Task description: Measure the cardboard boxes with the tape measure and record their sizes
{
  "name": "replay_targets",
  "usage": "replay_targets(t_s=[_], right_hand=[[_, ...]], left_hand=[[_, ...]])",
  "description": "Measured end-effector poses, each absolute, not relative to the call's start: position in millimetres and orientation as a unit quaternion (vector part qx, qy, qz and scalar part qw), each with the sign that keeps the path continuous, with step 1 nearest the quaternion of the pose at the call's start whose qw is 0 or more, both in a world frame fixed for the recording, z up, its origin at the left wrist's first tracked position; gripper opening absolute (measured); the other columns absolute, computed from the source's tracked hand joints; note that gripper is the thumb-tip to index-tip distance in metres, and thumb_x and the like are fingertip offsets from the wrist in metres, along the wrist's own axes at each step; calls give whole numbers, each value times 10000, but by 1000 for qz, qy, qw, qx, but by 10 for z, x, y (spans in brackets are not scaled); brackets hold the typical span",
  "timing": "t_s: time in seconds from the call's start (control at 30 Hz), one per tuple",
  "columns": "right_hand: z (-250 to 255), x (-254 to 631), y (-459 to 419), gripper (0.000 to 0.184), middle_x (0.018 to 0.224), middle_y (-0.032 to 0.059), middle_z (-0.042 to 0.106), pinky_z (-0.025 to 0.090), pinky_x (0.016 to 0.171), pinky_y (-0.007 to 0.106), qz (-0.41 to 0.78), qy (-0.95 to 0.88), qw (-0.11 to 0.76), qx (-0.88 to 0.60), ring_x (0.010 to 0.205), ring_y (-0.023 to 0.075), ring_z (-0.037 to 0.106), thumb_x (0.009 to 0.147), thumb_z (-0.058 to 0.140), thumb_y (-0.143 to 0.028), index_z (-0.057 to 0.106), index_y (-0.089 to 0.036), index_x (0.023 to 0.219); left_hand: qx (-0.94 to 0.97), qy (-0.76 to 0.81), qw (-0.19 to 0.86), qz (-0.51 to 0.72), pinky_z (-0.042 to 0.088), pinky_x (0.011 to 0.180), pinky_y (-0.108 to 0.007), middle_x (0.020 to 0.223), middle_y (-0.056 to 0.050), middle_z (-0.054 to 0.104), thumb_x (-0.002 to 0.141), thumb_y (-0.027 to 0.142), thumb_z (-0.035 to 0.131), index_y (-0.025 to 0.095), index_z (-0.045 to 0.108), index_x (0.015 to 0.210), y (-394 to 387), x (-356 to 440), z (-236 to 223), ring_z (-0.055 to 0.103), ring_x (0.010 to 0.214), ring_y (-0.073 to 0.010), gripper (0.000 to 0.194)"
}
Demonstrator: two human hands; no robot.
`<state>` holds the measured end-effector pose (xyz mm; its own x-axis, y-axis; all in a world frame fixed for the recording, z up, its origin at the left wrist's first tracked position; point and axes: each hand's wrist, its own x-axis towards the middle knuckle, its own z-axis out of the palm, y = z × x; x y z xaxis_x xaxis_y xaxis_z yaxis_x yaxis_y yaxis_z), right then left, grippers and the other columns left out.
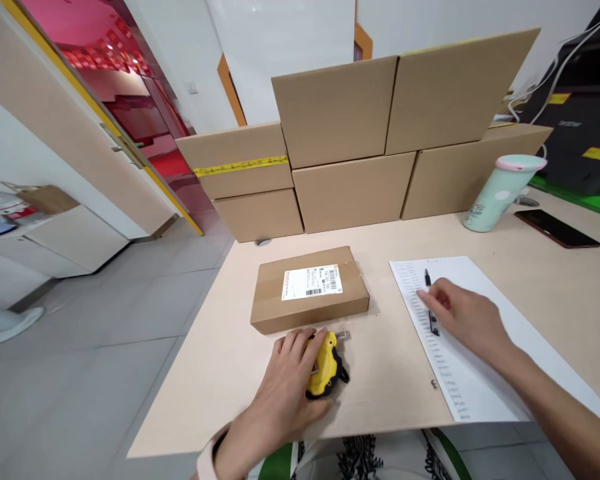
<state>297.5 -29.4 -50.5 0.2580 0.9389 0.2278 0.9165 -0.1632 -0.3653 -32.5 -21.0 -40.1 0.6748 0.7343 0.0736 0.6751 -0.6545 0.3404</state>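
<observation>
My left hand (285,380) rests on a yellow tape measure (326,367) near the table's front edge, its fingers curled over the case. Just behind it lies a flat cardboard parcel (310,289) with a white barcode label on top. My right hand (460,313) lies on a printed white sheet (485,333) to the right, fingers closed around a black pen (430,300) whose tip points away from me.
Several cardboard boxes (350,153) are stacked along the table's back, one with yellow tape. A mint tumbler with a pink lid (500,193) and a black phone (555,228) sit at the right rear. Grey floor and cabinets lie left of the light wooden table (220,373).
</observation>
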Motion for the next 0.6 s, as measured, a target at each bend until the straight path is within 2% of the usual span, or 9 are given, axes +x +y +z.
replay_targets(t_s=[0.07, 0.13, 0.27, 0.33, 0.4, 0.47, 0.53, 0.6], right_hand=[[-517, 3287, -191, 351, 589, 20, 632, 329, 487, 300, 36, -556, 160, -815, 530, 221, 575, 872, 467, -573, 486, -246, 746], [-568, 3443, -79, 324, 612, 28, 639, 317, 510, 298, 72, -551, 146, -818, 566, 229, 582, 827, 517, -561, 474, -245, 770], [-670, 3435, 77, 119, 578, -17, 614, 344, 548, 298, 175, -599, 201, -755, 556, 194, 559, 739, 586, -319, 517, -246, 801], [-656, 3438, 80, 97, 542, -37, 599, 392, 551, 298, 206, -613, 216, -731, 523, 176, 562, 752, 536, -267, 557, -241, 843], [-584, 3514, 30, 178, 597, -14, 651, 468, 582, 314, 271, -595, 272, -706, 547, 177, 610, 808, 499, -301, 605, -221, 926], [-473, 3643, -56, 280, 789, 55, 736, 535, 692, 352, 367, -542, 375, -656, 714, 210, 692, 851, 511, -383, 642, -200, 1017], [-360, 3767, -148, 368, 1009, 111, 748, 540, 827, 404, 435, -491, 469, -592, 952, 267, 697, 834, 585, -466, 663, -202, 1078], [-283, 3832, -213, 404, 1082, 121, 737, 532, 867, 435, 435, -473, 517, -566, 1051, 300, 666, 790, 665, -491, 667, -222, 1092]], left_hand=[[918, 358, 89, 146, 405, 1003, -600, 1375, -185, 479, 711, 249, 685, 133, 329, 1427, -303, -164, -347, 408, 1253, -377, 808], [932, 309, 67, 180, 402, 1051, -551, 1412, -172, 473, 808, 284, 629, 121, 315, 1438, -405, 113, -284, 396, 1300, -344, 722], [962, 223, 19, 155, 394, 1101, -374, 1396, -143, 536, 964, 254, 405, 65, 421, 1379, -515, 837, -323, 464, 1305, -261, 456], [967, 203, -30, 154, 373, 1113, -371, 1387, -198, 539, 968, 196, 356, -9, 446, 1345, -499, 1144, -457, 474, 1311, -281, 438], [965, 209, -50, 153, 355, 1125, -404, 1401, -231, 517, 974, 218, 343, -44, 446, 1342, -458, 1351, -612, 445, 1337, -317, 463], [964, 218, -46, 144, 343, 1133, -441, 1424, -250, 486, 988, 302, 329, -58, 443, 1348, -410, 1464, -726, 393, 1371, -346, 522], [965, 225, -29, 129, 324, 1145, -467, 1454, -260, 444, 991, 409, 315, -64, 428, 1366, -364, 1520, -768, 329, 1405, -358, 614], [967, 231, -4, 106, 291, 1161, -491, 1475, -271, 406, 977, 501, 309, -68, 414, 1380, -319, 1556, -756, 283, 1425, -363, 705]])
